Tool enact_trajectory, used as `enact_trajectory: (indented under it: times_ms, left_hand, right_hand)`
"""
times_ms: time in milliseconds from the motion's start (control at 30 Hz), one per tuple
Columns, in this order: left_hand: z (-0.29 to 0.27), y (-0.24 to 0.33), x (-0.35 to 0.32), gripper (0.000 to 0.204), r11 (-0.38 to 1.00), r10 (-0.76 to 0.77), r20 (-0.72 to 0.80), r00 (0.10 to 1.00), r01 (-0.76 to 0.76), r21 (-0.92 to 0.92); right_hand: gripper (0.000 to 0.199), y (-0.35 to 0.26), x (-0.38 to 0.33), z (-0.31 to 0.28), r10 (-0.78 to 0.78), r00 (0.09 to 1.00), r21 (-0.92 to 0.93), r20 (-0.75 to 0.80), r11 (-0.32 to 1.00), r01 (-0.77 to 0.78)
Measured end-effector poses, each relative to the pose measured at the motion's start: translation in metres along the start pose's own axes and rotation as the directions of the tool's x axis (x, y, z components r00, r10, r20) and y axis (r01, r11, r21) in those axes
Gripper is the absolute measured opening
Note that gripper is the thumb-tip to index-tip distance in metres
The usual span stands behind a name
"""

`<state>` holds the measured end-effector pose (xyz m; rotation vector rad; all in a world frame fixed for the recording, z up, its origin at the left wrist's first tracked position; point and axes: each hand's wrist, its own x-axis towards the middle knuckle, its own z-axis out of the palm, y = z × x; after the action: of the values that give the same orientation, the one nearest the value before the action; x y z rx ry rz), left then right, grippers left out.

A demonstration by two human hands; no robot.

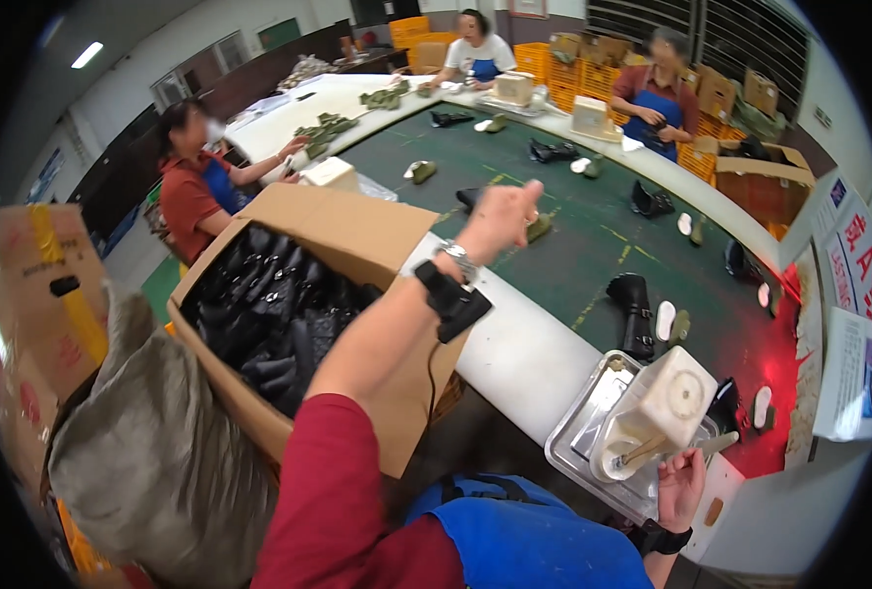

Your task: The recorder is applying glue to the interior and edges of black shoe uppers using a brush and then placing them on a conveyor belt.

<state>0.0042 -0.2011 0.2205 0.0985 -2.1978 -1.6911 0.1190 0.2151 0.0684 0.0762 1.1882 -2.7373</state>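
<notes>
Olive-green fabric piece (540, 229) lies on the dark green work surface (573, 280), just beside the extended left hand (500, 218), which partly hides it; a black boot (467, 197) shows at the hand's other side. Blur prevents telling whether the left fingers hold anything. The right hand (681, 488), its fingers bent and narrowly spaced, is beside the metal tray (556, 442), near a white cup (609, 457) containing a stick-like tool (642, 452); whether it grips the pale strip (718, 444) cannot be told. By appearance, the piece should be light and limp, best pinched at a free edge; the boot seems heavier and firmer, best grasped round its shaft.
</notes>
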Motion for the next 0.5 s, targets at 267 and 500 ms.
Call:
enact_trajectory:
  times_ms: [267, 500]
  left_hand:
    - [-0.230, -0.025, -0.077, 0.043, 0.778, -0.188, -0.250, 0.950, 0.299, 0.553]
    - [-0.272, -0.098, -0.165, 0.083, -0.089, -0.802, -0.399, 0.446, 0.570, 0.817]
  right_hand:
    - [0.019, 0.010, 0.007, 0.017, 0.061, 0.996, -0.058, 0.068, 0.997, -0.057]
    - [0.019, 0.015, 0.010, 0.016, 0.048, 0.997, -0.066, 0.060, 0.997, -0.044]
